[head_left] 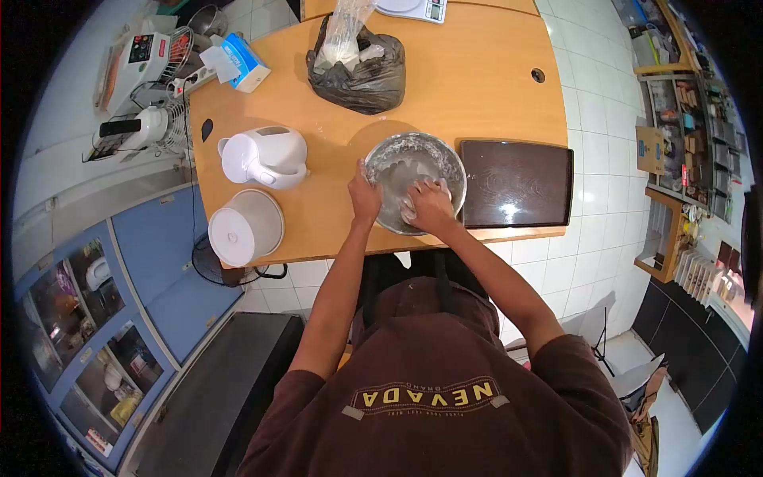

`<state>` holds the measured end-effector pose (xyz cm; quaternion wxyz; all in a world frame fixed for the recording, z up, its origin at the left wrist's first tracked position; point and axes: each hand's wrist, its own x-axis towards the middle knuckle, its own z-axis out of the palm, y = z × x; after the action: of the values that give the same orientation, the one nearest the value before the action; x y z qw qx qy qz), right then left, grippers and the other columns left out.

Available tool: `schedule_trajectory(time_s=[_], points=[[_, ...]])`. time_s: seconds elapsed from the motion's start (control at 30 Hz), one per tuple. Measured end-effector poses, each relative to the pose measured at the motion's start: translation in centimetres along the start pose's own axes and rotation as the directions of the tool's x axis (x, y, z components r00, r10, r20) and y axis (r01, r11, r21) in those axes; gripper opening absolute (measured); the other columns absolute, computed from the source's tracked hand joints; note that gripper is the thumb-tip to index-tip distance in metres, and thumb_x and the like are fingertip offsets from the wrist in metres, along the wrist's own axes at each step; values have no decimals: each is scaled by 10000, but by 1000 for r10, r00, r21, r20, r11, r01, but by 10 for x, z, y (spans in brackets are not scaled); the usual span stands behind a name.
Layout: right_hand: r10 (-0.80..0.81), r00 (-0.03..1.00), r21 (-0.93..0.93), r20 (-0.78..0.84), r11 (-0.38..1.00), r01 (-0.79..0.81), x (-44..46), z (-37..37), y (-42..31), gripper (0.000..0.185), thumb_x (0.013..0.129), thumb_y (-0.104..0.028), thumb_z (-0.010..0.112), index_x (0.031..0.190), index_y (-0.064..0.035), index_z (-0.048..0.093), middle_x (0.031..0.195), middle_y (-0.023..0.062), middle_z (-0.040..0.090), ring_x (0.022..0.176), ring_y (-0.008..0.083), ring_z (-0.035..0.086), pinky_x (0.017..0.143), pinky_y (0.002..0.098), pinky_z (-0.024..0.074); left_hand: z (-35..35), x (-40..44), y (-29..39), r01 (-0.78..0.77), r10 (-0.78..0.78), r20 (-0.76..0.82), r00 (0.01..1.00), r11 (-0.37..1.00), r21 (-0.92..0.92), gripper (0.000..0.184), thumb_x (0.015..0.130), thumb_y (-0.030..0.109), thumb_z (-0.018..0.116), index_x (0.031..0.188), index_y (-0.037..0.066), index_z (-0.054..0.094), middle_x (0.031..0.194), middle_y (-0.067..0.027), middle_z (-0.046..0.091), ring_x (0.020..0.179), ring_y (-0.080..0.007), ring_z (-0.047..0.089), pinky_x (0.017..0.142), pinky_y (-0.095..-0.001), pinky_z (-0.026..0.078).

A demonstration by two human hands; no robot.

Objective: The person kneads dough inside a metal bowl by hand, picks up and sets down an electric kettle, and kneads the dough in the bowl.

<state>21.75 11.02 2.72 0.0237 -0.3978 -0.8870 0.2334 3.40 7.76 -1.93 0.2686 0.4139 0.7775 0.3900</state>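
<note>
- While the person is leaning over the surface (477, 75), the left hand (366, 197) is holding the near-left side of the metal bowl (451, 165). It is bending partly shut over the rim, maybe so the bowl is not sliding or tipping.
- The right hand (431, 205) is reaching down inside the bowl. Its fingers are curling and looking white and messy, and they seem to be pushing on the pale mix (408, 213). The hand is hiding its own palm, so nobody can tell how much it is gripping.
- The bowl is sitting close to the person's tummy, likely because both arms are reaching it easily there. Its tall wall is probably stopping the mix from spilling out.
- The pale mix is lying low in the bowl, under and next to the right hand's fingers, and some is sticking to the wall. The left hand is staying at the rim, apart from the low part of the mix.
- The dark tray (517, 179) is lying flat just beside the bowl, on the right. The white kettle (278, 159) and the white tub (250, 226) are standing off to the left, and the black bag (362, 87) is resting past the bowl, perhaps so they are leaving the arms room.
</note>
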Motion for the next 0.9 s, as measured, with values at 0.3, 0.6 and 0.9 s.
schedule_trajectory(time_s=[0.3,0.6,0.9], points=[[-49,992,-47,117,997,55,25,45,1,363,934,-378,540,1043,-53,660,1059,156,636,1054,341,600,984,529,418,7,7,-4,-33,33,8,999,999,42,619,733,-81,550,1347,-130,489,922,-321,666,821,-403,693,740,-421,541],[330,939,63,-94,943,-325,69,69,1,358,882,-385,564,781,-85,729,832,152,714,856,336,694,927,459,471,2,16,3,46,-64,134,989,990,134,669,714,-70,548,1372,-140,455,956,-300,686,866,-389,703,797,-396,547],[923,378,777,-71,289,-559,93,87,45,507,959,-460,539,890,-6,755,806,185,732,758,298,700,795,405,537,-8,18,-3,24,-34,143,989,997,70,624,736,-81,602,1350,-104,494,963,-305,675,885,-449,679,782,-448,543]])
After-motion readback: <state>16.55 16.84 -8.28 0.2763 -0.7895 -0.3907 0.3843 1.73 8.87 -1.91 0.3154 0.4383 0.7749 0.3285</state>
